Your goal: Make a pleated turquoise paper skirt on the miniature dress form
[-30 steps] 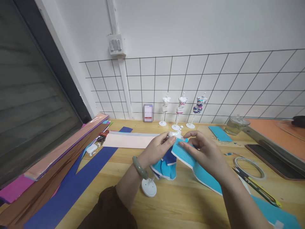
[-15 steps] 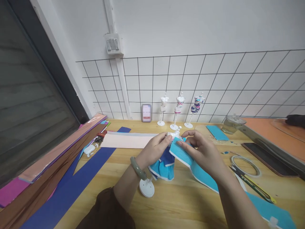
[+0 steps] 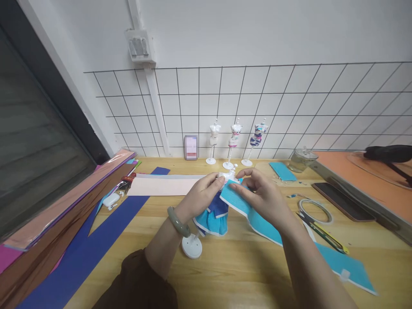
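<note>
A small white dress form, tilted with its round base toward me, is gripped near the top by my left hand. It wears a layered skirt in light blue and dark blue with white edging. Between the thumb and fingers of my right hand is the end of a long light blue crepe paper strip with a white edge, laid against the form's waist. From there the strip runs under my right forearm to its far end on the table. My fingers hide part of the form.
Three small dress forms and a phone stand along the wall. Left lie paper sheets and an earbud case. Right are a utility knife, a tape roll, a dark phone and a glass jar.
The whole view has shifted, so things appear further left and slightly higher. Both hands keep nearly the same hold on the dress form and the crepe paper strip.
</note>
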`<control>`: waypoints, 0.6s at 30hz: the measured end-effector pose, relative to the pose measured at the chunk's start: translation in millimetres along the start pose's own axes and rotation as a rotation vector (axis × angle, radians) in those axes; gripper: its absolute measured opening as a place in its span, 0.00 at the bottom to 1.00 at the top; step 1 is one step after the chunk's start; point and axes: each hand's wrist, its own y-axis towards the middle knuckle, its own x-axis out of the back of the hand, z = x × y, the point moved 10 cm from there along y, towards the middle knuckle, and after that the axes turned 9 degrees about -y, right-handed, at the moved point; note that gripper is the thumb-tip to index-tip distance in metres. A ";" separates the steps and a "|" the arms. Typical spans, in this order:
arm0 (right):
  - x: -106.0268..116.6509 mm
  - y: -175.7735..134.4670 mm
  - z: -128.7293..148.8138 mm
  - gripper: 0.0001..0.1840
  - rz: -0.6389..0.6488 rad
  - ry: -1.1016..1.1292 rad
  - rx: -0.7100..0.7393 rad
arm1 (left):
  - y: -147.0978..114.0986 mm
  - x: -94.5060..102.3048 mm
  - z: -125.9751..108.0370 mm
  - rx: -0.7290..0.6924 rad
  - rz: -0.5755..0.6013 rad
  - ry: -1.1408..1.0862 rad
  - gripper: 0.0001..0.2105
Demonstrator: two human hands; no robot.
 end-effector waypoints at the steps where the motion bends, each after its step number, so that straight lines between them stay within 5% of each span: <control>1: 0.3 -0.2 -0.2 0.14 0.000 -0.004 -0.003 | 0.0 -0.1 0.2 0.001 0.001 0.003 0.17; 18: 1.4 0.0 3.0 0.10 0.002 -0.049 0.000 | -2.1 -2.1 2.8 0.031 -0.003 0.023 0.15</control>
